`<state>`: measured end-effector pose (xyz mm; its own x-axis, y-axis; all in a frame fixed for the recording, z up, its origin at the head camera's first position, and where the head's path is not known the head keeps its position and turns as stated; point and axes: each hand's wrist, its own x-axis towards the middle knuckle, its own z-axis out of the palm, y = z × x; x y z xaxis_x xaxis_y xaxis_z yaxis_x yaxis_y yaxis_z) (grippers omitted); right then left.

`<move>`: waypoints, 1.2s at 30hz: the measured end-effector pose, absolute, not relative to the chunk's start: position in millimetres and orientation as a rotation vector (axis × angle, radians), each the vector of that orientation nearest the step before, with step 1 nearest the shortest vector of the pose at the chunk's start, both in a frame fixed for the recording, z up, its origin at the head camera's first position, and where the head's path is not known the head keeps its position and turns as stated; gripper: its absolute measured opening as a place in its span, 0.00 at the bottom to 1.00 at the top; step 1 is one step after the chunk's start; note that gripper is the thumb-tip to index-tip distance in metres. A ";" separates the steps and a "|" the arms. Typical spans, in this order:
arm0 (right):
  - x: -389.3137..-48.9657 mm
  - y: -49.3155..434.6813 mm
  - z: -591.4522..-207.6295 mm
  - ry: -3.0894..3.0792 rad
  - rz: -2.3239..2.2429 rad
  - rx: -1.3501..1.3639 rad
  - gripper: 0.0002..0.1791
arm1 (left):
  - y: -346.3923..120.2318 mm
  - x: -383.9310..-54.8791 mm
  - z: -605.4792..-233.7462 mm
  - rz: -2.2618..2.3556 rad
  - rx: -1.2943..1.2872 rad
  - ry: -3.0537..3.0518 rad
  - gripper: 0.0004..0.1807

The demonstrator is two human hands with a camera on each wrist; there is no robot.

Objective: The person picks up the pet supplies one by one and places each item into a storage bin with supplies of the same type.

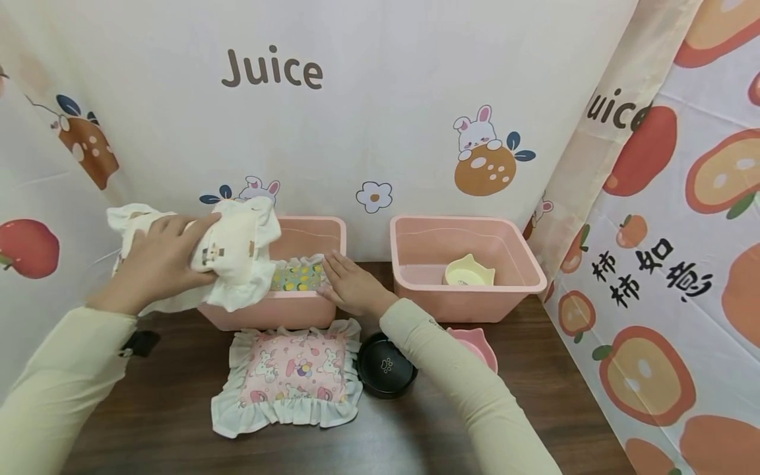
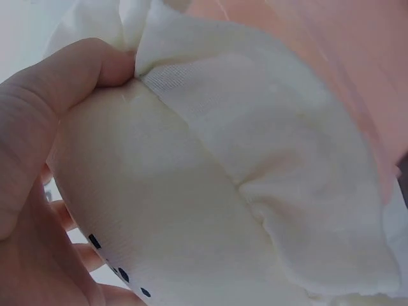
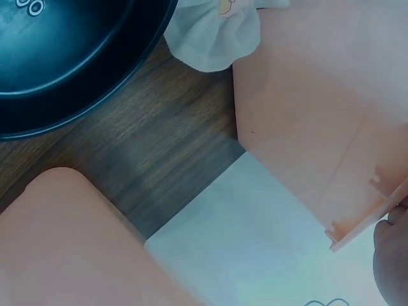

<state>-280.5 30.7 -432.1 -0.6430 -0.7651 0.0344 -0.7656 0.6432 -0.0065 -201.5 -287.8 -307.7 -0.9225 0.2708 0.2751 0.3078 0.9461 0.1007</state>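
Observation:
My left hand (image 1: 163,257) grips a cream ruffled cushion (image 1: 237,247) with small bear prints, held up over the left part of the left pink bin (image 1: 273,313). Close up in the left wrist view, the thumb (image 2: 76,70) presses the cushion's seam while the fingers pass behind it. Inside that bin lies a lemon-print cushion (image 1: 299,277) with a frilled edge, partly hidden. My right hand (image 1: 359,287) rests at the bin's right rim, fingers extended. Only part of this hand (image 3: 392,261) shows in the right wrist view, beside the rim.
A pink rabbit-print cushion (image 1: 297,369) lies in front of the left bin. Beside it sits a black bowl (image 1: 386,366) with a paw mark. A pink bowl (image 1: 483,349) is partly behind the right forearm. The right pink bin (image 1: 463,307) contains a yellow cat-ear bowl (image 1: 469,270).

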 end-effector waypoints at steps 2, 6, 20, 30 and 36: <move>-280.1 30.6 -431.4 -2.818 0.032 1.321 0.38 | -282.0 -209.6 -306.9 -0.212 -0.447 -2.855 0.54; -279.2 30.0 -428.4 -2.819 0.045 1.337 0.38 | -271.7 -225.5 -309.7 -0.235 -0.468 -2.902 0.53; -278.3 29.4 -424.5 -2.827 -0.006 1.326 0.38 | -247.5 -273.2 -343.4 -0.275 -0.421 -3.079 0.52; -280.3 30.6 -428.8 -2.811 0.028 1.354 0.38 | -233.4 -287.4 -377.2 -0.246 -0.392 -3.137 0.53; -282.6 31.7 -431.7 -2.786 0.035 1.374 0.38 | -226.1 -290.3 -394.1 -0.294 -0.389 -3.189 0.52</move>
<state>-282.6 31.7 -431.7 -0.6084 -0.7925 0.0416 -0.7933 0.6088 -0.0045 -290.3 -226.1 -394.1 -0.9674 0.2457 -0.0615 0.2303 0.9544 0.1899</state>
